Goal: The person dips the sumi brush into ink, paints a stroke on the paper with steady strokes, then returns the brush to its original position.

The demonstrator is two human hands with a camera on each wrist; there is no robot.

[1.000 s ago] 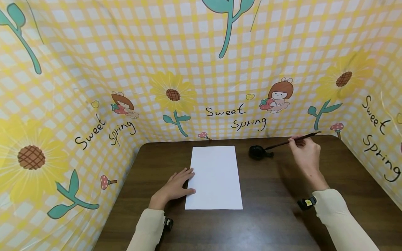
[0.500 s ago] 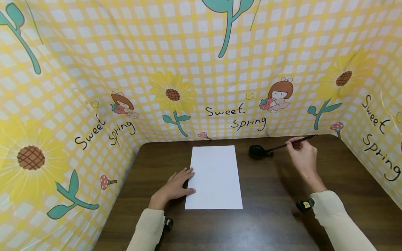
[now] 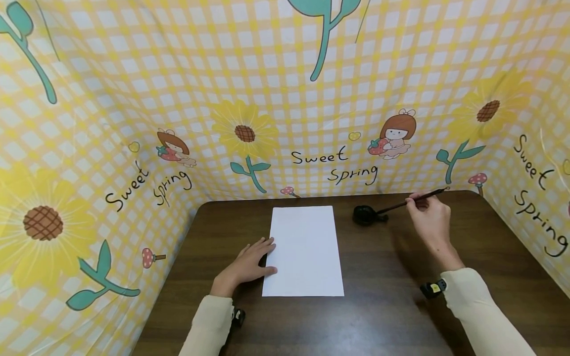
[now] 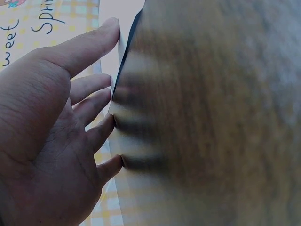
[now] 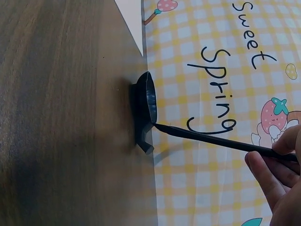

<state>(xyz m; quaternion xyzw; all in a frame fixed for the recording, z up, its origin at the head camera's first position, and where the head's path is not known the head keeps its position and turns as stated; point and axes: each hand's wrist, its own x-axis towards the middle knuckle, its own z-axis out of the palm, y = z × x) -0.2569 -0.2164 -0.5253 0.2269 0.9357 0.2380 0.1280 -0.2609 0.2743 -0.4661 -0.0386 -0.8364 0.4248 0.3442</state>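
Note:
My right hand pinches a dark writing brush by its handle, between thumb and fingers. The brush slants down to the left, and its black tip meets the rim of a small black ink dish. From the right wrist camera, the dish shows raised sides and a short spout-like stub, with the brush at its edge. My left hand lies with fingers spread, thumb and fingertips on the left edge of a blank white sheet of paper. In the left wrist view, the fingertips touch down along that edge.
A brown wooden table carries everything. Yellow checked cloth with printed flowers and lettering rises behind the table and along both sides. The ink dish stands to the right of the paper's far end. Each wrist wears a black strapped device.
My right hand has moved slightly left and down, and the brush has shifted with it at the dish's rim. The left hand and paper have stayed in place.

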